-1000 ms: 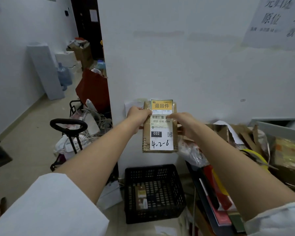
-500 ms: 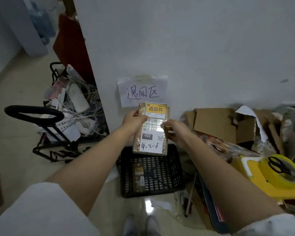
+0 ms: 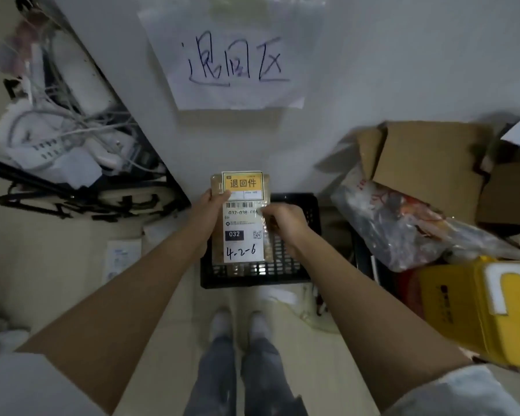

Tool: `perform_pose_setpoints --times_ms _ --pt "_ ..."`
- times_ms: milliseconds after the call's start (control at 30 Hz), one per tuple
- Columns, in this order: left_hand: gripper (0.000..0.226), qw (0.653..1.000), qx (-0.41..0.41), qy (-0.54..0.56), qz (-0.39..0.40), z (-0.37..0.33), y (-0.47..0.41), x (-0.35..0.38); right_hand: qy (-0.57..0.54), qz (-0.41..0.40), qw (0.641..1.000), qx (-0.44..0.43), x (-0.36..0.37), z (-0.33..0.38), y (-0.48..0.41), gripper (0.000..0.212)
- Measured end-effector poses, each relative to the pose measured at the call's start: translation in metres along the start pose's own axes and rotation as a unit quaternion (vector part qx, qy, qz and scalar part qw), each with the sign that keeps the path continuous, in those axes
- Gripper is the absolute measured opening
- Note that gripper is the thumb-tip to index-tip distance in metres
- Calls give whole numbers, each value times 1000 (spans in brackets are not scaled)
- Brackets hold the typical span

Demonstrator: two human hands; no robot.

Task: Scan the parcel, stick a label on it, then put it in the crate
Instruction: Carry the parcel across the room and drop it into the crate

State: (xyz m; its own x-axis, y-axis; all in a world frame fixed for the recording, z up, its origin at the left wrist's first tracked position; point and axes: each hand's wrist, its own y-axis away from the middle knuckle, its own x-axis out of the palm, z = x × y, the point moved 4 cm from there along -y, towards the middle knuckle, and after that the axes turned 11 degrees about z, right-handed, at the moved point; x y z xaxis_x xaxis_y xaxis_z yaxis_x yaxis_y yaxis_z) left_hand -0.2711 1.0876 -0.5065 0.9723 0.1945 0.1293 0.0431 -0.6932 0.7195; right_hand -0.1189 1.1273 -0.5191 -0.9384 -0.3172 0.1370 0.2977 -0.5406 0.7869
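Note:
A flat brown parcel (image 3: 243, 244) carries a white shipping label with "4-2-6" written on it and a yellow label (image 3: 243, 183) at its top. My left hand (image 3: 213, 205) grips its left edge, thumb on the yellow label. My right hand (image 3: 282, 223) holds its right edge. The parcel hangs directly over the black plastic crate (image 3: 308, 211) that stands on the floor against the white wall.
A handwritten paper sign (image 3: 231, 55) is taped to the wall above the crate. Cables and a black trolley frame (image 3: 60, 163) lie at left. Cardboard boxes (image 3: 433, 163), a plastic bag (image 3: 403, 229) and a yellow box (image 3: 487, 310) crowd the right. My feet (image 3: 237, 322) stand before the crate.
My view has tilted downward and closer. Both hands have lowered the parcel from in front of the wall to just above the crate.

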Motion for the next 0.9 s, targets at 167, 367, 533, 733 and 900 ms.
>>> perform_pose_setpoints --times_ms 167,367,533,733,900 --pt "22 999 -46 1 -12 49 -36 -2 -3 12 999 32 -3 -54 -29 29" --pt "24 996 -93 -9 -6 104 -87 -8 -25 7 998 57 -8 -102 -70 36" --pt "33 993 -115 -17 -1 144 -131 -21 -8 17 998 65 -10 -129 -111 36" --pt "37 991 -136 2 -4 189 -173 -35 21 36 996 80 -12 -162 -159 47" --pt "29 990 -134 47 15 203 -192 -36 6 37 996 80 -13 -178 -185 49"
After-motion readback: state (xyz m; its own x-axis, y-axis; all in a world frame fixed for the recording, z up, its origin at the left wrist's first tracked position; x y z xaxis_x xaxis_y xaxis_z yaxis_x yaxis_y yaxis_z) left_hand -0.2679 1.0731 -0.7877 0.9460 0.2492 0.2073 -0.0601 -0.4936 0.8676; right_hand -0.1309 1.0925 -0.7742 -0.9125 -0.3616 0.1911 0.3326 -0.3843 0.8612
